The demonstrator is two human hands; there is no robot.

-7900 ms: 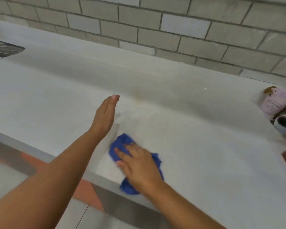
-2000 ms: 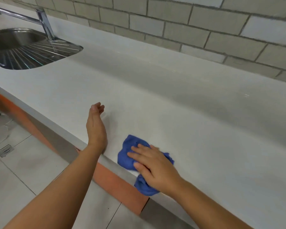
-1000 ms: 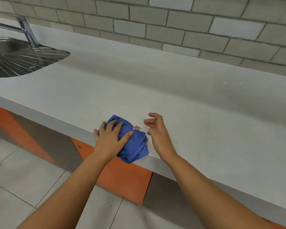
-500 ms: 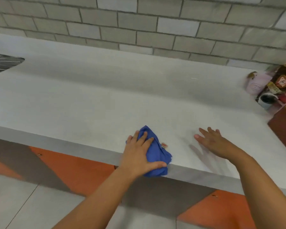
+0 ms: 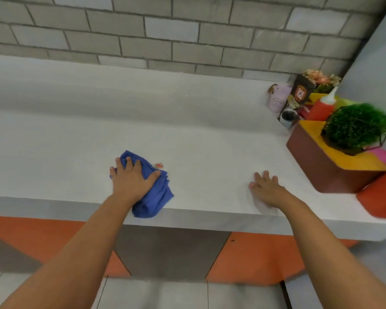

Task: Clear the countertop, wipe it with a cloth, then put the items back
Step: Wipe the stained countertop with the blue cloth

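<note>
A crumpled blue cloth (image 5: 156,192) lies on the white countertop (image 5: 187,141) near its front edge, part of it hanging over the edge. My left hand (image 5: 132,179) presses down on the cloth, fingers spread over it. My right hand (image 5: 267,190) rests flat on the bare counter further right, fingers apart and holding nothing. The moved items stand crowded in the right corner: a brown and yellow box (image 5: 328,166), a green ball plant (image 5: 357,128), a red squeeze bottle (image 5: 321,108), a pink pouch (image 5: 277,101).
A grey brick wall (image 5: 165,36) backs the counter. A dark flower pot (image 5: 303,90) and a small dark jar (image 5: 288,117) stand in the corner cluster. A red object (image 5: 381,197) lies at the counter's right edge. Orange and grey cabinet fronts (image 5: 165,253) sit below.
The cloth passed from my right hand to my left about a second ago. My left hand has pushed it a little away from the edge. The view has swung right, showing the corner items.
</note>
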